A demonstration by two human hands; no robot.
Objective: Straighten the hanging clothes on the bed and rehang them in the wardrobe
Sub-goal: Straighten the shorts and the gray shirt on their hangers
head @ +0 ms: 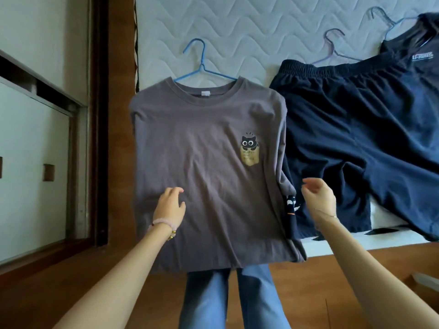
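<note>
Smoothing the grey T-shirt (202,162) at the near left corner of the bed (237,22)

Head view. Looking down on the T-shirt laid front-up on the quilted mattress, threaded on a blue hanger (202,65) with the hook toward the far edge and the hem spilling over the near edge in front of blue jeans (228,300). Seeming to have both sleeves folded under.

Resting the left hand (169,205) on the lower left of the shirt front, fingers (177,189) relaxed and lightly bent, touching the cloth but gripping nothing. Holding the right hand (319,198) just beside the shirt's right edge, fingers (308,184) loosely spread and half curled, apparently empty. Hard to tell whether brushing the cloth or just clear of it.

Noting navy shorts (356,138) just to the right on a pale hanger (332,43), overlapped by the shirt's right edge. Noting also a dark vest (413,48) on another hanger (384,17) toward the far right corner.

Judging the step as flattening, not yet lifting for the wardrobe. Risks from here:

- Dragging the shirt toward the near edge with a firm stroke and pulling a shoulder off the blue hanger, with much of the hem unsupported.
- Catching the shorts beneath the right edge and tugging them askew when lifting.
- Picking up by the cloth rather than the hook and letting the hanger slip through the neck.
- Leaving the tucked sleeves creased by pressing over them instead of drawing them out.
</note>
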